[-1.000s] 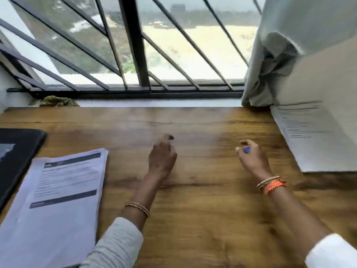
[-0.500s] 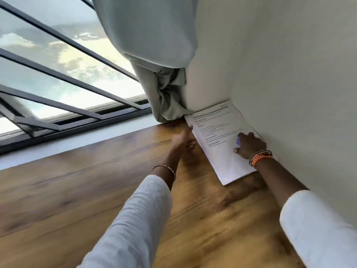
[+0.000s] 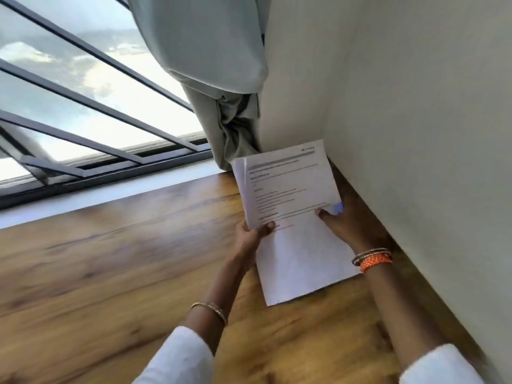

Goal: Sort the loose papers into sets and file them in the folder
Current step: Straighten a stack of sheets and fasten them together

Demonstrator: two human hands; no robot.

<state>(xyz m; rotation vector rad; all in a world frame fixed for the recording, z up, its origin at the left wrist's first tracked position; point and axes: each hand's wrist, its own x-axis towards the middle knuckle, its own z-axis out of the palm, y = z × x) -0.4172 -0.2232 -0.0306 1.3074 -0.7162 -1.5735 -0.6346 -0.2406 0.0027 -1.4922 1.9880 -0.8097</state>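
Observation:
A thin stack of printed white papers [image 3: 291,189] lies in the far right corner of the wooden table [image 3: 124,259], its far end raised off the wood. My left hand [image 3: 250,236] grips the stack's left edge, thumb on top. My right hand [image 3: 343,225] pinches the right edge, thumb on the page and fingers beneath. A small pale-blue object [image 3: 338,208] sits between those fingers; what it is cannot be told. The folder is out of view.
A cream wall [image 3: 415,134] runs close along the papers' right side. A grey-green curtain [image 3: 221,79] hangs bunched into the corner just behind them. A barred window [image 3: 83,106] and white sill line the table's far edge.
The view swung right from the table's middle to the corner. Both hands reached the papers by the wall and took hold of them, lifting the far end.

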